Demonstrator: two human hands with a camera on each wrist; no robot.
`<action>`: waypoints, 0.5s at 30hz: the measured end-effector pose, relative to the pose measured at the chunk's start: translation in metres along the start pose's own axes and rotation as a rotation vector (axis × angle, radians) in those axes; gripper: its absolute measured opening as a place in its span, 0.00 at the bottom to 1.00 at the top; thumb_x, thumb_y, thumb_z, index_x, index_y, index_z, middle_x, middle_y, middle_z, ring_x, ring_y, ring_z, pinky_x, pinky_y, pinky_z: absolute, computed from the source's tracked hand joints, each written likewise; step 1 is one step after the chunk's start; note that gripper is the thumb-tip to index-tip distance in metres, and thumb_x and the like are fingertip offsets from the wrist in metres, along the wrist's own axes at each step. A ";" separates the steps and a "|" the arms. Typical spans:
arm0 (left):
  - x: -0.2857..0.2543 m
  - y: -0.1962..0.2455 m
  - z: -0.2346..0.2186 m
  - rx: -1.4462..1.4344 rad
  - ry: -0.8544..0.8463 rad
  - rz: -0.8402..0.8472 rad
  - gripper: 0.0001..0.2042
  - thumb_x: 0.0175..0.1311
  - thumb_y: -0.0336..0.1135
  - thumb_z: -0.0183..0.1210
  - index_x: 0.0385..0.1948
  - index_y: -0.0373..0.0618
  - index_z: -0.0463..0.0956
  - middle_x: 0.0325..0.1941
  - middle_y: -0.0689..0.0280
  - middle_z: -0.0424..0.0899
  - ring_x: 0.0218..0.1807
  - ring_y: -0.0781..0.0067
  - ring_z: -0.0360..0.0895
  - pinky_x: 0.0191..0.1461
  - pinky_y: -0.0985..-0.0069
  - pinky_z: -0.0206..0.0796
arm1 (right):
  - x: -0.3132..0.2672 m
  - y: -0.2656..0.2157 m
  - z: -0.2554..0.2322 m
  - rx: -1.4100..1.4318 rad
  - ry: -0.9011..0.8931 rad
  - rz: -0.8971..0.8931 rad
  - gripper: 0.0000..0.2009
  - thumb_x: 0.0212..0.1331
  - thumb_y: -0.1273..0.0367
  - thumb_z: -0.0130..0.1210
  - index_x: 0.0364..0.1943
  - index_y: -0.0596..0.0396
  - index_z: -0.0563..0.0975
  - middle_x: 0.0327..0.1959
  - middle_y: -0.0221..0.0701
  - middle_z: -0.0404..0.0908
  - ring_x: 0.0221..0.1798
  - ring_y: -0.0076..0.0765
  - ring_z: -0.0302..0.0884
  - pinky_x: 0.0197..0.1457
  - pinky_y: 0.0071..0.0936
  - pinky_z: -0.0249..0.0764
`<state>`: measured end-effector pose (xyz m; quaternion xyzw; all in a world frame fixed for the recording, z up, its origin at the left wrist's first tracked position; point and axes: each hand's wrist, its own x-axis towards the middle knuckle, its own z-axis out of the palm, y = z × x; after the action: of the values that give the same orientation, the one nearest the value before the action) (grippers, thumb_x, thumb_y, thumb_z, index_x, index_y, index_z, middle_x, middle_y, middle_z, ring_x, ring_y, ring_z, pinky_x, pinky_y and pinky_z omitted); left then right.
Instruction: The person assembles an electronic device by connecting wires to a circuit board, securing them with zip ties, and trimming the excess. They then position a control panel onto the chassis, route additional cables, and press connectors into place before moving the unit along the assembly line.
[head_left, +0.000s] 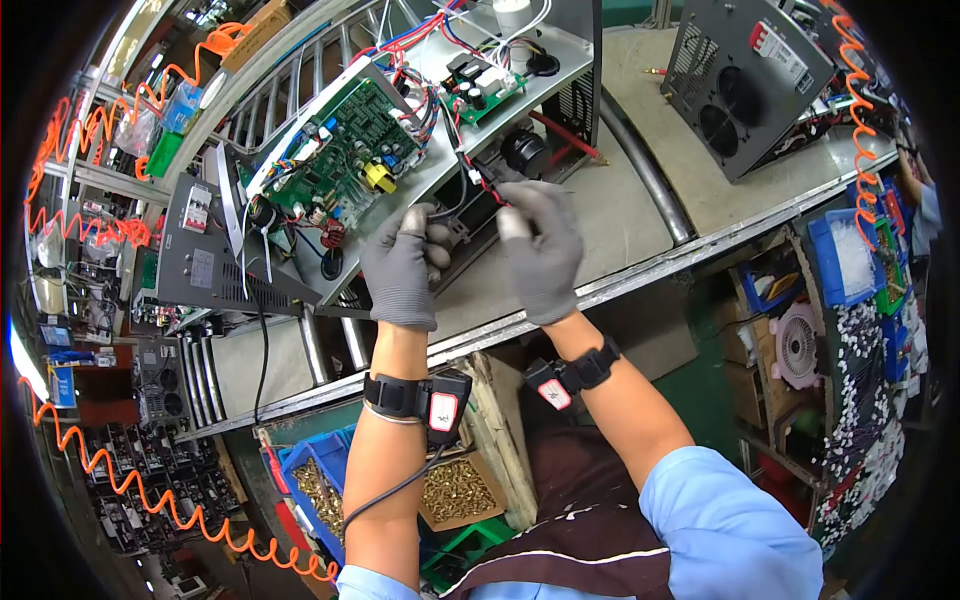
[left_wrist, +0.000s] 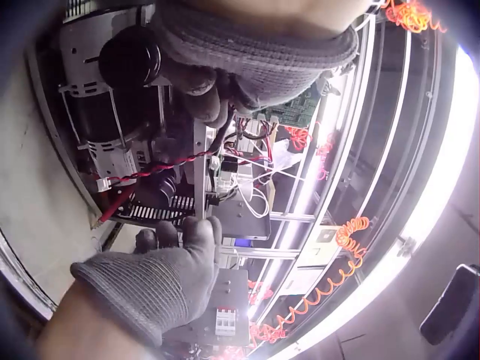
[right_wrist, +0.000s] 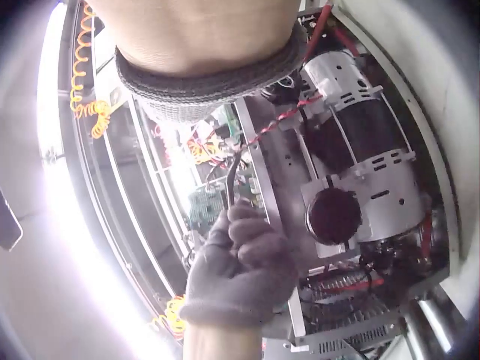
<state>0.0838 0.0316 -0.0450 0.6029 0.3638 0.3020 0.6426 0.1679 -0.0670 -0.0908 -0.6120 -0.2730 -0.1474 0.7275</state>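
My gloved left hand (head_left: 405, 262) pinches a black cable (right_wrist: 231, 180) between thumb and curled fingers, at the near edge of an opened grey metal unit. To its right, my gloved right hand (head_left: 545, 250) hovers with loosely bent fingers; nothing shows in its grasp in the left wrist view. A red-and-black twisted wire (left_wrist: 169, 166) with a white plug (left_wrist: 103, 184) at its end hangs past the right fingers. The unit's metal shelf carries a large green circuit board (head_left: 345, 150) and a smaller board (head_left: 485, 95). Below the shelf lies a silver-and-black cylindrical machine (right_wrist: 371, 150).
The unit rests on a roller conveyor, with a metal roller (head_left: 650, 175) at right. Another grey housing (head_left: 745, 80) stands farther right. Under the conveyor rail are a box of brass fittings (head_left: 460, 492) and a blue bin (head_left: 320, 490). Orange coiled hoses (head_left: 150, 490) hang at the sides.
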 end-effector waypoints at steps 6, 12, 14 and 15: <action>0.002 -0.012 -0.012 -0.184 -0.019 -0.234 0.10 0.60 0.40 0.52 0.29 0.43 0.73 0.16 0.68 0.72 0.10 0.84 0.62 0.10 0.87 0.48 | 0.016 0.006 -0.011 0.005 -0.038 0.192 0.10 0.43 0.76 0.54 0.33 0.54 0.77 0.31 0.31 0.75 0.35 0.34 0.73 0.38 0.26 0.70; 0.013 -0.010 -0.019 -0.161 -0.092 -0.267 0.11 0.59 0.42 0.53 0.26 0.44 0.73 0.12 0.69 0.70 0.08 0.83 0.59 0.09 0.86 0.46 | 0.022 0.006 0.016 -0.108 -0.373 -0.325 0.08 0.39 0.69 0.58 0.28 0.46 0.79 0.29 0.24 0.77 0.31 0.32 0.71 0.37 0.26 0.70; 0.015 -0.011 -0.019 -0.145 -0.112 -0.248 0.12 0.59 0.42 0.53 0.25 0.44 0.73 0.12 0.70 0.69 0.08 0.83 0.59 0.09 0.86 0.45 | 0.017 0.009 0.021 -0.138 -0.376 -0.301 0.09 0.37 0.68 0.59 0.28 0.43 0.79 0.26 0.22 0.76 0.31 0.32 0.69 0.39 0.25 0.69; 0.023 -0.010 -0.016 -0.133 -0.131 -0.221 0.12 0.59 0.43 0.53 0.24 0.44 0.73 0.11 0.70 0.69 0.07 0.83 0.58 0.09 0.86 0.45 | 0.021 0.014 0.024 -0.188 -0.401 -0.291 0.10 0.37 0.68 0.59 0.29 0.44 0.79 0.27 0.23 0.75 0.32 0.32 0.69 0.40 0.26 0.68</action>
<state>0.0828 0.0583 -0.0578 0.5337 0.3646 0.2128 0.7328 0.1875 -0.0380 -0.0872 -0.6483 -0.4820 -0.1509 0.5698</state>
